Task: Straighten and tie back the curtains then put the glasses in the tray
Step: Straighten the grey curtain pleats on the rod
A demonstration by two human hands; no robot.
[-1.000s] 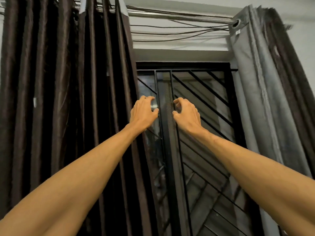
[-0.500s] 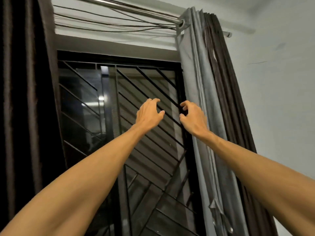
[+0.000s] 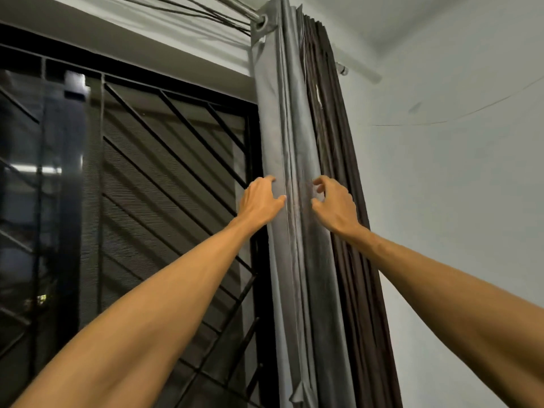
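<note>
While the view has swung to the right since a second ago, so that the dark curtain on the left has dropped out of sight, the right-hand curtain [image 3: 297, 113] now stands in the middle of the picture. It hangs bunched at the right end of the rod [image 3: 357, 72], grey lining turned towards the window grille [image 3: 164, 160], brown folds towards the wall [image 3: 456, 172].

Both arms are stretched up and forward. Half a second ago the hands hung before the black bars of the grille; now they lie over the curtain. The left hand [image 3: 260, 201] sits at the lining's left edge, thumb tip on the grey cloth by the seam. The right hand [image 3: 335, 206] sits where the grey cloth meets the brown folds. Each grip is half curled, thumb and fingers apart in much the same claw shape as before. Whether either grip has caught any cloth, I cannot tell. The two hands are level, with a strip of grey lining between them.
</note>
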